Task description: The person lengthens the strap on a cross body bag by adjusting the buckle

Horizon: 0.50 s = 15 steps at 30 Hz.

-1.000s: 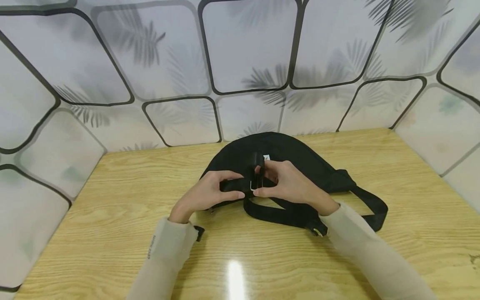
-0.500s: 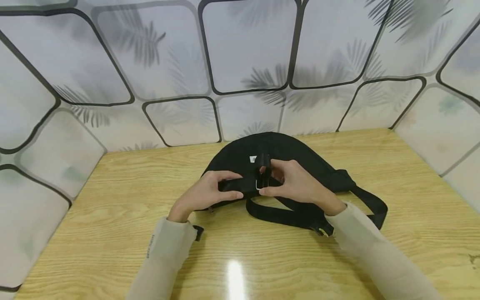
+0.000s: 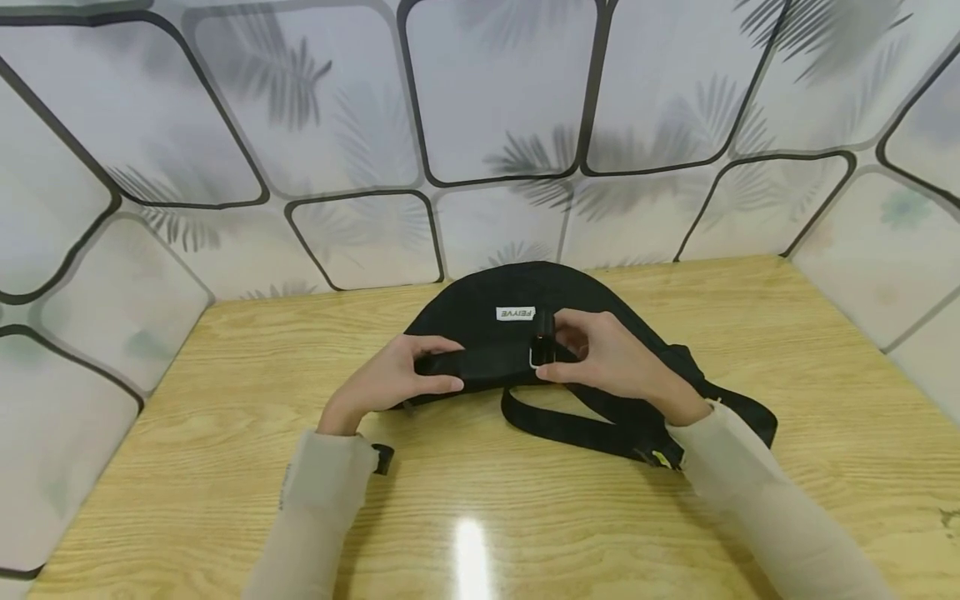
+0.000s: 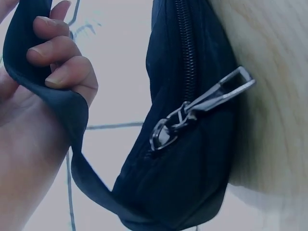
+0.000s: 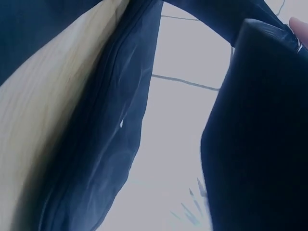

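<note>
From my head view, a black waist bag (image 3: 465,333) lies on the wood-grain worktop (image 3: 247,392), in the middle, its curved edge towards the patterned wall (image 3: 495,92). Both hands are over its near side. The left hand (image 3: 390,375) has its fingers and thumb curled round the black strap (image 3: 495,362), and my left wrist view shows that strap running across the palm and down to the end of the bag. The right hand (image 3: 611,354) pinches a raised fold of the strap between thumb and fingers, beside a metal slider (image 3: 533,358); neither hand is spread wide. I see the strap stretched between the two grips, in front of the bag

A white label (image 3: 515,314) sits on the bag just above the strap, its lettering upside down to me. A loop of webbing (image 3: 562,425) curves out on the near side, reaching a buckle with a yellow-green mark (image 3: 660,458) next to the right sleeve (image 3: 772,500). Another black buckle (image 3: 383,459) pokes out beside the left sleeve (image 3: 307,500). On my left wrist view, a silver zipper pull (image 4: 219,94) juts from the bag towards the worktop
</note>
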Each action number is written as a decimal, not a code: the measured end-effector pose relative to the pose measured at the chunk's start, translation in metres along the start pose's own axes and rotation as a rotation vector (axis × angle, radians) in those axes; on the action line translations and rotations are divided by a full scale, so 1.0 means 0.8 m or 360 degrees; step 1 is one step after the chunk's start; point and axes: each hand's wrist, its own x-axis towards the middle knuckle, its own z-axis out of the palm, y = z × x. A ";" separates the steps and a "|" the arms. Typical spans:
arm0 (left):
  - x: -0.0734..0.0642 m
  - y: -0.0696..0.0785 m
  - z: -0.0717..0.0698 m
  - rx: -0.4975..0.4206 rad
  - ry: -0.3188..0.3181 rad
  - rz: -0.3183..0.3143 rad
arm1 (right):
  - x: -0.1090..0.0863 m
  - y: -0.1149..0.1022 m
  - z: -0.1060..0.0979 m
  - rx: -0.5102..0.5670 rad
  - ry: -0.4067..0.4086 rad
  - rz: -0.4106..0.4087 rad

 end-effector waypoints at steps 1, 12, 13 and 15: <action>-0.001 -0.002 -0.001 -0.0016 -0.0001 -0.0011 | -0.001 0.000 -0.002 0.0006 -0.0002 0.0008; -0.003 -0.016 -0.008 -0.0130 -0.0029 -0.0041 | -0.006 0.007 -0.012 -0.0006 -0.0014 0.0036; -0.004 -0.017 -0.009 -0.0133 -0.0025 -0.0042 | -0.007 0.008 -0.012 -0.0005 -0.0012 0.0037; -0.005 -0.018 -0.012 -0.0132 -0.0020 -0.0041 | -0.008 0.009 -0.014 0.0006 -0.0016 0.0043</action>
